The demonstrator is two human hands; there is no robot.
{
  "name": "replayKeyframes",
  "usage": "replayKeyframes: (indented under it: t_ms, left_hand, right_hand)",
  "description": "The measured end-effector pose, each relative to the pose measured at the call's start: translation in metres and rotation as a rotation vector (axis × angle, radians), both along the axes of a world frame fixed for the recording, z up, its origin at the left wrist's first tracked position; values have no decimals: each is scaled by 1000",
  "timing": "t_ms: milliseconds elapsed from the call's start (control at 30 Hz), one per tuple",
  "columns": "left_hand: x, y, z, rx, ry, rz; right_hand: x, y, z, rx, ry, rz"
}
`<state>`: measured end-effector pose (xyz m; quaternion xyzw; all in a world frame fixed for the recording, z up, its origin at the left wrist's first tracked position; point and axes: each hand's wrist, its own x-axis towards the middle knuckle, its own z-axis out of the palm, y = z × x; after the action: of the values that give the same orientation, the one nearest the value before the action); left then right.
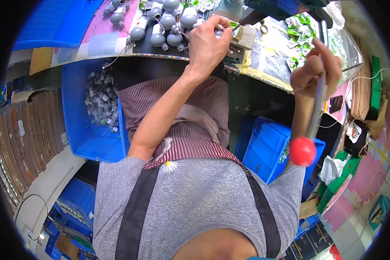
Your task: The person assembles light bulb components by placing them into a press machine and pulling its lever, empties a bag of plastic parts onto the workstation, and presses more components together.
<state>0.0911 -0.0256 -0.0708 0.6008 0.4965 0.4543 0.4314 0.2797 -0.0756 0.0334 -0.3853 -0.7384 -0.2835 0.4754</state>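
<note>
My left hand (206, 48) is at the bench edge under the machine, thumb and forefinger pinched on a small grey rounded part (219, 33), mostly hidden by the fingers. Beside that hand lies a cluster of grey bulb-shaped parts (167, 21) with white necks and thin wires. My right hand (317, 73) is closed around the metal lever (318, 104) of a bench press (286, 6). A red ball knob (303, 151) caps the lever's near end. Below the press, a metal fixture (235, 53) sits close to my left fingertips.
A blue bin (95, 147) with many grey and white parts stands left of my lap. Another blue crate (264, 143) is at the right, below the lever. Green-and-white packets (300, 37) lie on the bench. Stacked brown boards (26, 138) line the far left.
</note>
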Motion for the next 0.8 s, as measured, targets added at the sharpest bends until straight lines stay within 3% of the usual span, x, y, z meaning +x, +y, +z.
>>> replayKeyframes:
  t_ms: [100,233,300,400,467,500,533,633,733,800]
  left_hand:
    - [0,1,3,-28,-19,-15]
    - [0,0,7,-74,-20,-22]
    - [0,-2,11,-97,-16,-36]
    - [-2,2,5,-70,-34,-38]
    - [-7,-2,15,-217,-136,-145]
    - [-15,-5,30,-266,-43,-241]
    - [-15,-9,25,-77,-17,-210]
    - [-32,-24,46,67,-8,-233]
    - [-55,-4,63,-162,-187,-42]
    - [-64,30,54,82,-84,155]
  right_hand:
    - [-9,11,27,0,211,53]
    - [-22,15,78,-284,476,-100]
    - [-6,36,94,-432,625,62]
    - [90,112,76,-807,828,255]
    - [178,167,37,-1076,902,304]
    - [128,149,39,-939,1008,18]
    - [123,140,27,-858,1221,-48]
    - [48,77,30,-966,1147,267]
    - [33,58,-12,-1053,1187,198]
    - [19,43,-29,-1079,1104,154]
